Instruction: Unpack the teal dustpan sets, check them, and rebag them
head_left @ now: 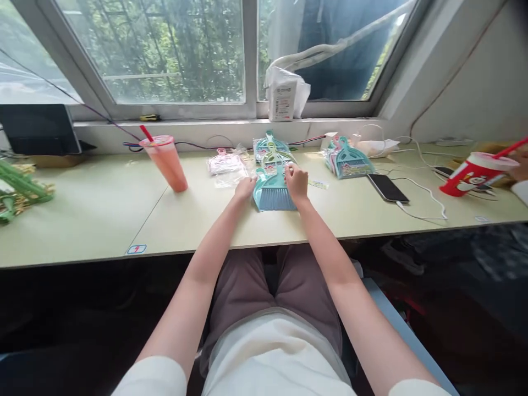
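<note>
A small teal dustpan and brush set point(275, 197) lies on the pale table, bristles toward me. At its left edge is my left hand point(245, 188), fingers closed; what they pinch, if anything, is too small to make out. My right hand point(297, 181) is curled at the set's upper right side, its fingertips closed on the edge there. Behind the set lie a green set point(272, 155) and another teal one. To the left is a stack of pink and white packets point(226, 164) with clear plastic bags. A small printed strip point(319, 185) lies to the right.
More packed dustpan sets point(348, 159) stand at the right, near a phone point(388, 188) with a white cable. A pink cup point(166, 163) is at the left, a red cup point(474, 175) at the right beside another person's hand. A white box point(282, 102) stands on the sill.
</note>
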Demonstrator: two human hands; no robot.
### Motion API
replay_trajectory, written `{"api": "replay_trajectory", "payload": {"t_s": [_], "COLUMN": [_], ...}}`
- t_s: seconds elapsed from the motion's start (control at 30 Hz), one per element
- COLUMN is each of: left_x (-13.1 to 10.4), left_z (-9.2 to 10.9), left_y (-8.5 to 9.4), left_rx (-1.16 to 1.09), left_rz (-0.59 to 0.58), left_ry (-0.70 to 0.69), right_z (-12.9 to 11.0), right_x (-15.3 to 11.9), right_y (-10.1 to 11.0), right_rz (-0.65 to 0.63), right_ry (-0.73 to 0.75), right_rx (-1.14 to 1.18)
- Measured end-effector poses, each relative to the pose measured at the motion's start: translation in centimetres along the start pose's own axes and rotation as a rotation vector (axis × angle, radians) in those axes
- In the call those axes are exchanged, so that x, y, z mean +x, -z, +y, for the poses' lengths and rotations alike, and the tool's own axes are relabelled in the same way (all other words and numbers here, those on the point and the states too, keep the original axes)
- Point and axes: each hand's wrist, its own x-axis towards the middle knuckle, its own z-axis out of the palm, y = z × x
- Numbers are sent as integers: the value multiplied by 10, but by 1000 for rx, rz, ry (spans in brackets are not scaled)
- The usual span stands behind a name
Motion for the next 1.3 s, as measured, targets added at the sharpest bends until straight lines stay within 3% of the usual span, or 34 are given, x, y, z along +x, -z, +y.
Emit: {"api": "replay_trajectory", "payload": {"t_s": [0.13, 0.27, 0.37, 0.57, 0.73, 0.83, 1.03, 1.2, 1.3], "left_x": [-2, -1, 4, 10, 7, 6, 4, 0, -5], "left_z": [-1, -5, -7, -10, -9, -6, -6, -3, -2], "left_y": [-1, -5, -9, -7, -2, -4, -9, -4, 3], "left_rx": [-33, -83, -204, -236, -250, -335, -493, -755, -846], "left_rz": [-65, -71, -71, -31, -47, -55, -139, -171, -298], "left_ry": [-32, -78, -44, 27, -95, -145, -114, -144, -90], "right_z": [7, 20, 31, 31, 25, 27, 32, 29, 23], "right_x": [2, 6, 10, 9, 7, 7, 12, 13, 8], "right_y": [-4, -1, -2, -15, -21, -23, -24, -11, -2], "right_rz": [-107, -34, -160, -250, -292, -354, -398, -403, -533], "right_ry": [-22, -101, -149, -18, -25, -66, -267, -375, -358], "right_rx": [-86, -174, -110, 2, 46, 145, 365, 647, 788]}}
